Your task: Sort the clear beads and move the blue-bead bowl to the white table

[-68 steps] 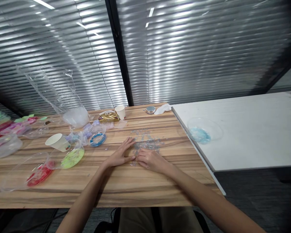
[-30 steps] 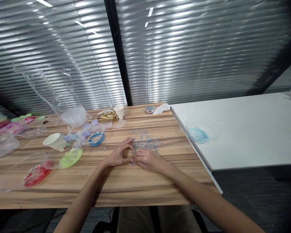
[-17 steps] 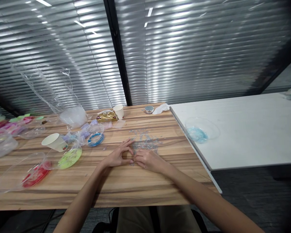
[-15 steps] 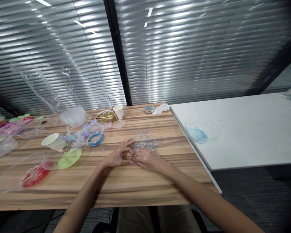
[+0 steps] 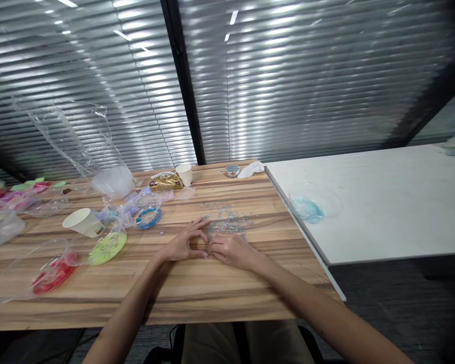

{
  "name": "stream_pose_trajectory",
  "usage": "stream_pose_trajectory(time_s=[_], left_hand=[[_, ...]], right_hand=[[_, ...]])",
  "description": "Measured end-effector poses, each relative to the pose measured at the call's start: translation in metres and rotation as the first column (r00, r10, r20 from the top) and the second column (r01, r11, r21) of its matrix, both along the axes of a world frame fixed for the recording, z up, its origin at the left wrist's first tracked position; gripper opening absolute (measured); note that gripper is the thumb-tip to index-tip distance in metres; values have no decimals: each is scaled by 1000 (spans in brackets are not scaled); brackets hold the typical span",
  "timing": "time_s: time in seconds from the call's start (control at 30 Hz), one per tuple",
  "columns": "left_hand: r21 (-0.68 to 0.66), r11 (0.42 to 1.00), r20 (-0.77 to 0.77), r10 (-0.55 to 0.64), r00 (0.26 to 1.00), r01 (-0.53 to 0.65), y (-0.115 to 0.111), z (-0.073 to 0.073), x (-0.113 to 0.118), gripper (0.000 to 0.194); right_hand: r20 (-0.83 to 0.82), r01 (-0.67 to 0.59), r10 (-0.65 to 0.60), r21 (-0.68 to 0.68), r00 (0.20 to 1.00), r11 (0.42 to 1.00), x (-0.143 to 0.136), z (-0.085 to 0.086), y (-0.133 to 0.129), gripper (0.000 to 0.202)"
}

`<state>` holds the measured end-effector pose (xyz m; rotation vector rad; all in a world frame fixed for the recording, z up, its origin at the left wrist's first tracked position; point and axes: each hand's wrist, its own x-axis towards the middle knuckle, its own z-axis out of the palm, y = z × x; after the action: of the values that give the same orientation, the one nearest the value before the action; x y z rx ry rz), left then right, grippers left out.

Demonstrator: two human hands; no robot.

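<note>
Blinds (image 5: 288,91) hang behind a wood-grain table (image 5: 227,298) bearing clear pieces (image 5: 228,223).

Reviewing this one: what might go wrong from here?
The right hand is right at the loose clear pieces, so a careless sweep might scatter them.
The hands' fingertips are close together and might get in each other's way.
A stray bit beyond the left hand could be overlooked.
</note>
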<state>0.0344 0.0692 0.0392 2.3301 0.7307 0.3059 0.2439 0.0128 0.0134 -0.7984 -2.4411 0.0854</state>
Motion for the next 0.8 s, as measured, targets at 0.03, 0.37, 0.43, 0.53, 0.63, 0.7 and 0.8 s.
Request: stream_pose_trajectory(time_s=[0.03,0.37,0.43,0.53,0.63,0.7,0.8], left_hand=[[-1,1000,0,-2,1000,2,0,0,0,26],[2,1000,12,-1,1000,1,1,-2,0,26],[7,1000,11,-4,1000,4,2,-2,-1,26],[8,1000,1,-4,1000,4,2,-2,-1,26],[4,1000,-12,-6,1000,6,1,-1,-1,24],[1,1000,-15,-3,1000,3,2,-2,-1,24],[1,1000,-12,2,1000,-2,2,-3,-2,24]], right_hand=[[6,1,-1,-3,1000,1000,0,1,0,16],[32,-1,2,-38,999,999,1,4,-1,13],[34,-2,4,-48,999,999,1,4,-1,14],[34,-2,4,-61,999,998,1,5,-2,15],[38,-5,8,-73,999,997,1,7,-2,15],[43,-6,9,-72,999,997,1,7,-2,15],[47,-1,4,-59,999,998,1,6,-2,15]])
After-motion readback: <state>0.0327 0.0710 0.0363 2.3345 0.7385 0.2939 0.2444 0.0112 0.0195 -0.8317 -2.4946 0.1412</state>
